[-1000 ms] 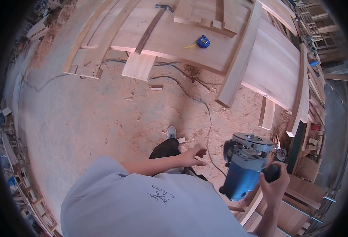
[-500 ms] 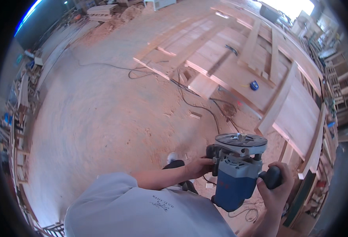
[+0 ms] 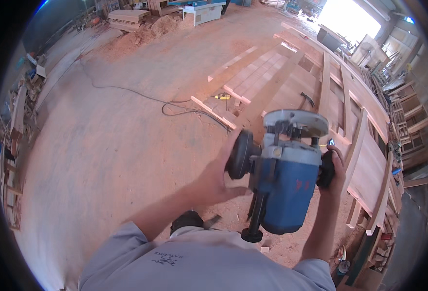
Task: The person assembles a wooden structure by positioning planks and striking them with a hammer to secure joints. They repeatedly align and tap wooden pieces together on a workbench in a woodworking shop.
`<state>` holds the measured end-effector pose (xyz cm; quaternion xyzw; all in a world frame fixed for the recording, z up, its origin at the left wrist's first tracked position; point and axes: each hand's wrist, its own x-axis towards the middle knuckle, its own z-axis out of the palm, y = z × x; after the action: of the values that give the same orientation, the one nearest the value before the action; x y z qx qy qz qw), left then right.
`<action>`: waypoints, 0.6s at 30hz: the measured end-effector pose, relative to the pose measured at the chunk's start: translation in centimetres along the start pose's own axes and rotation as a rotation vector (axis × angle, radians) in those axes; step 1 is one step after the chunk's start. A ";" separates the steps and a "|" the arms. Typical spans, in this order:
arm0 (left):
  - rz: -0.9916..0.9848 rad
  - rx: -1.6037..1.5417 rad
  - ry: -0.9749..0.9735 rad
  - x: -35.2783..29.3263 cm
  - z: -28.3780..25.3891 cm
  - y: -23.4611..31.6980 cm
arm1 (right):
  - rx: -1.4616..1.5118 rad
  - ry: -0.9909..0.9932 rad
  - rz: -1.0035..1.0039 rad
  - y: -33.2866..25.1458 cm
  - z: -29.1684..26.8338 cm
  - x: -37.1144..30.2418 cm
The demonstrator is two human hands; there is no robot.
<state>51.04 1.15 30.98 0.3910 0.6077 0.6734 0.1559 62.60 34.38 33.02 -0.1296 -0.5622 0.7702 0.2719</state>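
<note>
A blue and grey plunge router (image 3: pixel 291 191) is held up in front of my chest, its round base turned upward and its motor body hanging below. My left hand (image 3: pixel 213 177) cups the large black knob on its left side, thumb stretched out under the knob and the fingers partly hidden. My right hand (image 3: pixel 338 172) is closed around the black knob on the other side. Beyond the router, a hammer (image 3: pixel 307 100) lies on the wooden panels (image 3: pixel 282 72). A blue tape measure (image 3: pixel 331 142) shows just past the router's right edge.
A black cable (image 3: pixel 126 89) loops across the dusty floor on the left toward the panels. A yellow tool (image 3: pixel 222 97) lies by the panels' near corner. Long boards (image 3: pixel 381 194) jut out at the right. Stacked timber (image 3: pixel 128 17) and a sawdust heap stand at the back.
The router has been lifted higher and farther from my body. My left hand has moved from beside its base to the left knob, now facing into view. The view has tilted up.
</note>
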 end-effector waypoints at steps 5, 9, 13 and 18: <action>-0.018 0.195 -0.075 5.4 -11.3 1.8 | 0.270 -0.035 0.199 5.0 7.2 3.9; 0.077 0.058 -0.066 9.3 -16.5 -0.9 | 0.288 0.116 0.352 9.2 11.0 6.8; -0.079 -0.081 -0.050 15.1 -20.5 -4.4 | 0.350 0.156 0.451 12.7 14.5 9.9; -0.276 -0.070 -0.123 22.7 -25.6 -11.0 | 0.380 0.201 0.550 19.4 14.6 16.7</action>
<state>15.19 1.21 29.40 0.3385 0.6212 0.6412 0.2972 36.22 27.90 21.54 -0.2986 -0.3234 0.8888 0.1274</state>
